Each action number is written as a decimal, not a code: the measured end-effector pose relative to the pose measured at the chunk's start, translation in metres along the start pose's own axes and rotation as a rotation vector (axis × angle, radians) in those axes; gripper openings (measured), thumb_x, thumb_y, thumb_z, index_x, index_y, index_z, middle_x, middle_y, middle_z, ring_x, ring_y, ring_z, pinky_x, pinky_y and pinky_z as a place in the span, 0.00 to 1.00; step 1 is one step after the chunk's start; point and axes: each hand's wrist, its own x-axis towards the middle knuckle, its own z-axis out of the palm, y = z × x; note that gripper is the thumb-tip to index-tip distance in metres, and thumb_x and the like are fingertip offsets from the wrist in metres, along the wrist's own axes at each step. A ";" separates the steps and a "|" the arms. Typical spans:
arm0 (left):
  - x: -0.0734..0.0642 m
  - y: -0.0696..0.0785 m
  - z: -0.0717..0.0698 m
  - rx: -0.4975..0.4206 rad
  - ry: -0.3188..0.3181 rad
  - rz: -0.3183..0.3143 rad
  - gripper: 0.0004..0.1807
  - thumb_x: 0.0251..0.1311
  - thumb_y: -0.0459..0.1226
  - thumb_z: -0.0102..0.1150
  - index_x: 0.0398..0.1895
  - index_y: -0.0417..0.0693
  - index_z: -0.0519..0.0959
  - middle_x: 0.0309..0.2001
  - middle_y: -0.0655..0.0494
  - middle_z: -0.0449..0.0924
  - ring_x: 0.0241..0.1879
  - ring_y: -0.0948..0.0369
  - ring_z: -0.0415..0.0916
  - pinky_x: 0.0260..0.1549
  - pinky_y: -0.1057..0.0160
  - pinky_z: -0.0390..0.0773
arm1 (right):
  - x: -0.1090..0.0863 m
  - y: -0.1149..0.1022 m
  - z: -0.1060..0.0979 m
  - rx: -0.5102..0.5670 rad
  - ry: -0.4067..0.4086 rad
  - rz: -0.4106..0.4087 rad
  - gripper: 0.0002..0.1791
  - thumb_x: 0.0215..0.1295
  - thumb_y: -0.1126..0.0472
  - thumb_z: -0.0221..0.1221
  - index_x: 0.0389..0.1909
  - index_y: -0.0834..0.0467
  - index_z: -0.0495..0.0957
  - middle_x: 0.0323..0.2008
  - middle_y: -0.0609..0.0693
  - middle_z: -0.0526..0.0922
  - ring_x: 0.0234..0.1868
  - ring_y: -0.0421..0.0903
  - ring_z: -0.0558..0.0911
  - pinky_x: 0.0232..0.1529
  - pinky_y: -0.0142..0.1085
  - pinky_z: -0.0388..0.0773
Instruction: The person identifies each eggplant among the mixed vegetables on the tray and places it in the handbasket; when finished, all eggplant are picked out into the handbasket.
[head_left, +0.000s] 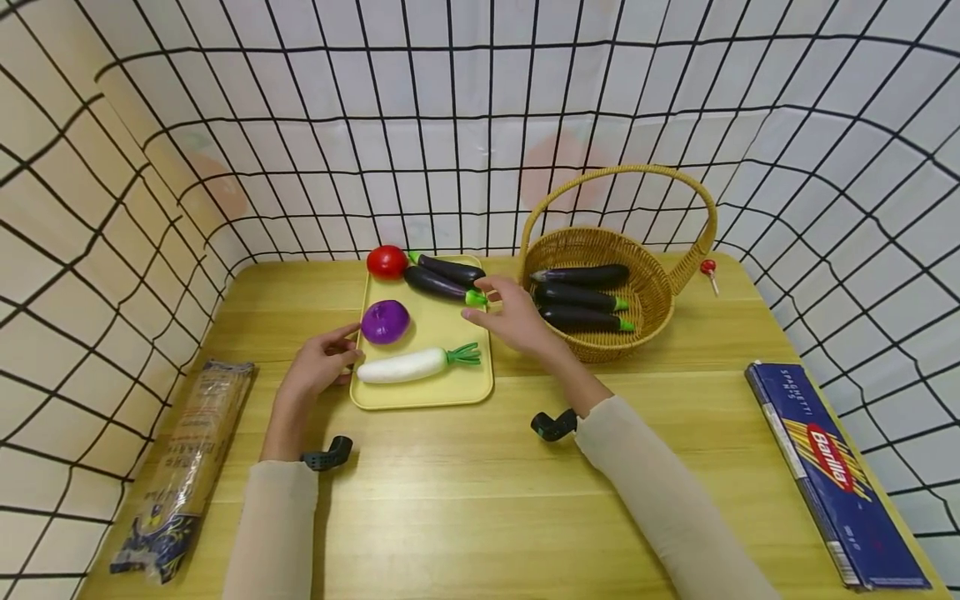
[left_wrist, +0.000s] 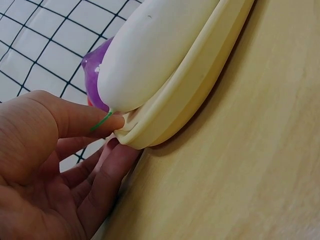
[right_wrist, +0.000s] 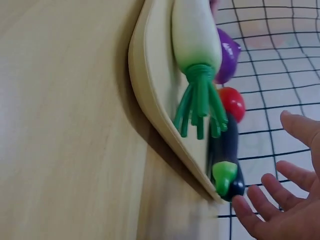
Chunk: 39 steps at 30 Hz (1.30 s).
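Wire grid (head_left: 491,114) backs wood table (head_left: 450,500) in head view. Yellow tray (head_left: 444,323), centre of frame: rounded corners, low rim; bears purple onion (head_left: 386,322), white radish (head_left: 401,367), red tomato (head_left: 387,262), two glossy dark eggplants (head_left: 433,283). Left hand (head_left: 318,364) at tray's left edge, right hand (head_left: 517,318) at its right.

Left wrist view: thumb and fingers pinch rim, centre. Firm, level hold advisable; round items could roll.

Right wrist view: fingers spread wide, lower right, holding nothing. Contact with eggplant unconfirmed; grip on rim should clear green cap.
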 end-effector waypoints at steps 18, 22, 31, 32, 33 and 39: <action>0.002 -0.002 -0.001 0.003 0.009 -0.005 0.35 0.72 0.39 0.61 0.80 0.61 0.63 0.59 0.45 0.73 0.53 0.54 0.72 0.40 0.65 0.85 | 0.034 0.020 0.031 -0.062 0.078 0.070 0.32 0.72 0.52 0.65 0.73 0.57 0.71 0.66 0.59 0.73 0.67 0.57 0.72 0.70 0.49 0.70; 0.003 -0.002 0.000 0.003 0.005 -0.004 0.35 0.72 0.39 0.61 0.80 0.61 0.63 0.60 0.45 0.73 0.53 0.54 0.72 0.40 0.66 0.85 | 0.037 0.025 0.035 -0.046 0.093 0.074 0.31 0.71 0.52 0.65 0.71 0.57 0.73 0.66 0.61 0.74 0.67 0.58 0.73 0.70 0.49 0.70; 0.003 -0.002 -0.001 -0.019 -0.014 -0.010 0.35 0.72 0.39 0.61 0.80 0.61 0.62 0.60 0.45 0.72 0.53 0.55 0.72 0.39 0.66 0.85 | 0.042 0.033 0.041 -0.091 0.134 0.085 0.29 0.71 0.50 0.64 0.70 0.56 0.75 0.67 0.60 0.75 0.66 0.59 0.70 0.68 0.50 0.70; 0.003 -0.002 -0.002 -0.020 -0.016 -0.009 0.35 0.72 0.39 0.61 0.80 0.61 0.62 0.60 0.45 0.72 0.53 0.55 0.72 0.38 0.66 0.85 | 0.043 0.034 0.042 -0.098 0.136 0.081 0.28 0.72 0.50 0.64 0.69 0.56 0.75 0.67 0.59 0.76 0.66 0.59 0.71 0.68 0.50 0.71; 0.003 -0.002 -0.002 -0.021 -0.016 -0.007 0.35 0.72 0.39 0.61 0.80 0.61 0.63 0.60 0.46 0.72 0.53 0.55 0.72 0.38 0.66 0.85 | 0.044 0.035 0.042 -0.099 0.138 0.076 0.28 0.72 0.51 0.64 0.68 0.56 0.76 0.66 0.59 0.77 0.65 0.58 0.72 0.66 0.49 0.72; 0.002 -0.001 -0.002 -0.018 -0.019 0.000 0.35 0.72 0.39 0.61 0.80 0.61 0.63 0.59 0.45 0.72 0.52 0.55 0.72 0.38 0.65 0.85 | 0.046 0.038 0.042 -0.084 0.132 0.035 0.22 0.73 0.54 0.63 0.63 0.57 0.81 0.55 0.57 0.84 0.53 0.55 0.77 0.53 0.45 0.77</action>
